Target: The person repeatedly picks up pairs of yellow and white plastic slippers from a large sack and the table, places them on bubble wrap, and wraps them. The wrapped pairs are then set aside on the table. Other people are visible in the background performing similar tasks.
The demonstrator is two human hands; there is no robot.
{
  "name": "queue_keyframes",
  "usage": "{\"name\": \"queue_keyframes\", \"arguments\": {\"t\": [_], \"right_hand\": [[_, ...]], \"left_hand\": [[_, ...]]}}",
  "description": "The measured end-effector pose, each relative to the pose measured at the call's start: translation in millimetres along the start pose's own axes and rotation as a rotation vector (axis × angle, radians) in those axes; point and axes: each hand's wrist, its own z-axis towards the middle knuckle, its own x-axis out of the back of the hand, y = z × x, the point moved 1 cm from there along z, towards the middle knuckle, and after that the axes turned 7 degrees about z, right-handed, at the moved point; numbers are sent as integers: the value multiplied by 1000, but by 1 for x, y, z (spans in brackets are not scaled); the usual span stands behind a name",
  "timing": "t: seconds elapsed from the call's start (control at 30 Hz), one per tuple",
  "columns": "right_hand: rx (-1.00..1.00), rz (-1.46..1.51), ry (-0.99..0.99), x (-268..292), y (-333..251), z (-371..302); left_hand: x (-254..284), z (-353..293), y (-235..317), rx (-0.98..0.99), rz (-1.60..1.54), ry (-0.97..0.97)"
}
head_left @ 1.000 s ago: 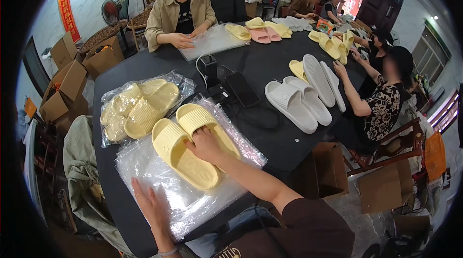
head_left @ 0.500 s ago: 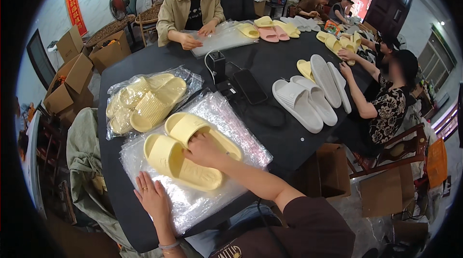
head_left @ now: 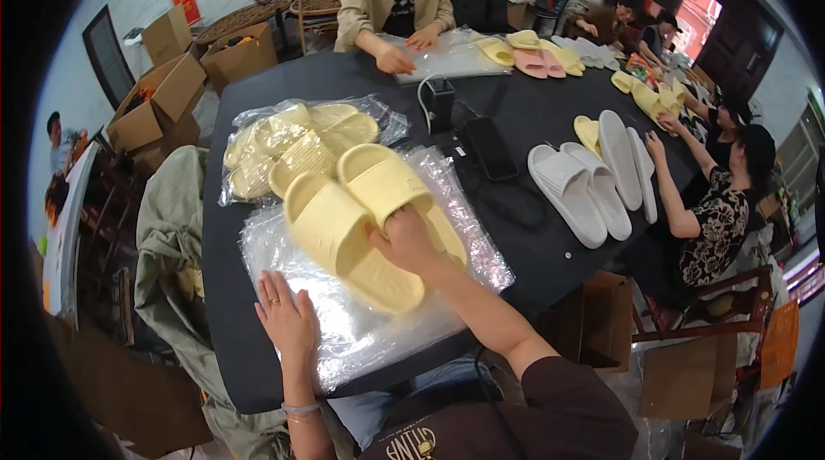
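Observation:
My right hand (head_left: 407, 241) is closed on a pair of pale yellow slide slippers (head_left: 388, 290), gripping their inner edges where the two straps meet. The pair is held side by side, toes pointing away from me, over a stack of clear plastic bags (head_left: 344, 357). My left hand (head_left: 288, 312) lies flat with fingers stretched out on the left edge of that stack. Just beyond the slippers are more yellow slippers in clear plastic bags (head_left: 301, 150), partly covered by the held pair.
White slippers (head_left: 567, 193) stand to the right on the dark table (head_left: 232, 288), near a black phone (head_left: 490, 149) and a charger (head_left: 439, 106). Across the table, a person (head_left: 400, 9) handles clear bags. Other people work along the right side. Cardboard boxes (head_left: 593, 322) sit below the table.
The view has turned left, shifting everything rightward. My right hand has raised the slippers and moved them farther away, so their toes now overlap the bagged slippers. My left hand stays flat on the bags.

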Motion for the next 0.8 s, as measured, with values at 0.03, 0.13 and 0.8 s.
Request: {"name": "queue_keyframes", "arguments": {"t": [0.03,0.13,0.8], "right_hand": [[88,52,-38,-2,-10,-2],[201,-41,-169,-23,-14,-15],[-62,-234,245,-2,21,0]], "left_hand": [[-2,0,-2,11,5,0],[6,-2,0,-40,49,-16],[5,0,2,3,-40,-16]]}}
